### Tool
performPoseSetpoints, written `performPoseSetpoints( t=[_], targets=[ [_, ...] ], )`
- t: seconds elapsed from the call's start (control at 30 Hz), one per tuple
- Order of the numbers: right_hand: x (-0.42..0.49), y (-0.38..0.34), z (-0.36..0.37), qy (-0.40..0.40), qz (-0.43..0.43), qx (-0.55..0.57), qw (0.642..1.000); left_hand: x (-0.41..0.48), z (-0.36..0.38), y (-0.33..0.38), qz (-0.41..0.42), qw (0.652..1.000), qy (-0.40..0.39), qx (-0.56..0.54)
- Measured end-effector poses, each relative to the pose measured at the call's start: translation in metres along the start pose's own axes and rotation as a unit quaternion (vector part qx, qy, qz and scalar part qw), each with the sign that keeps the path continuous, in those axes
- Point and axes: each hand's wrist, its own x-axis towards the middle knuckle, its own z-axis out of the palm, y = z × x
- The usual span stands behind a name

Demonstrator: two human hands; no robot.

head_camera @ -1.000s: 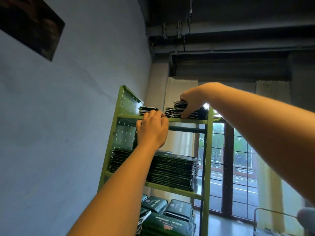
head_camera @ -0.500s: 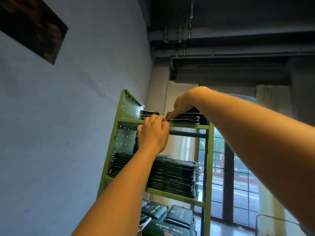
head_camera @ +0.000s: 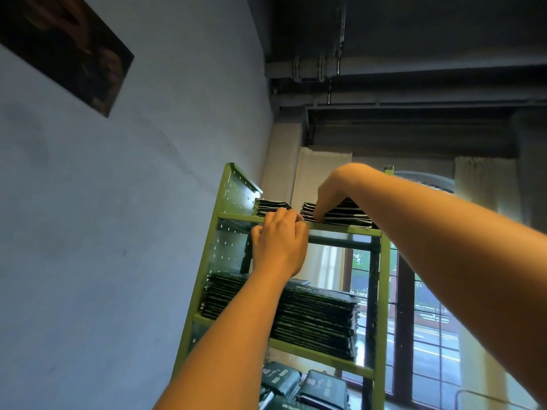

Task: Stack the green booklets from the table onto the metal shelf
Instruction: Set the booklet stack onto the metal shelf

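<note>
The green metal shelf (head_camera: 340,229) stands against the blue wall, seen from below. On its top level lie two piles of dark green booklets: a small pile (head_camera: 268,207) at the left and a taller stack (head_camera: 346,216) at the right. My right hand (head_camera: 331,193) reaches over the taller stack, fingers bent down round its left front corner. My left hand (head_camera: 279,241) grips the top level's front rail between the two piles, fingers curled over the edge.
A thick stack of booklets (head_camera: 319,318) fills the middle level and more booklets (head_camera: 322,389) lie below it. A window (head_camera: 429,321) with curtains is behind the shelf on the right. A dark picture (head_camera: 68,48) hangs on the wall; pipes run overhead.
My right hand has slid left along the taller stack, from its top to its left front corner. My left hand has stayed on the rail. The view tilted up slightly.
</note>
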Motion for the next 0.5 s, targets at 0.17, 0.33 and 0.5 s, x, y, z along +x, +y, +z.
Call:
performPoseSetpoints(
  t=[0.17,0.33,0.5],
  targets=[
    [0.0026,0.0066,0.0007,0.004,0.002,-0.009,1.0,-0.0006,-0.0008,0.0002,0.0,1.0,-0.009,-0.007],
    [0.0044,0.0073,0.0037,0.007,0.003,0.016,1.0,-0.0012,-0.0032,-0.0003,-0.008,1.0,-0.02,-0.006],
    [-0.0011,0.0092,-0.0001,-0.011,-0.035,-0.007,0.999,-0.001,-0.0024,0.0003,-0.011,1.0,-0.021,-0.017]
  ],
)
